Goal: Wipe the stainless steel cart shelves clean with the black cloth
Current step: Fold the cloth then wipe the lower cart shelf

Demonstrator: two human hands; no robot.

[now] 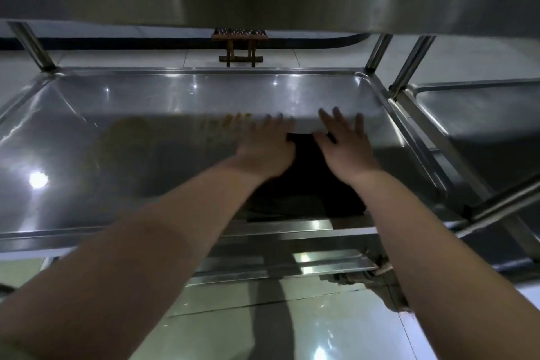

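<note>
Black cloth (306,181) lies on the stainless steel shelf (146,131), under and between both hands, its long axis running from the fingertips back toward the person. Left hand (266,140) and right hand (346,145) press it flat, fingers straight and spread, level with each other. By my judgement, most of the bare shelf lies left of the left hand.

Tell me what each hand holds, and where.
Nothing is held: left hand and right hand press flat, fingers spread, on the black cloth, at its far end.
</note>
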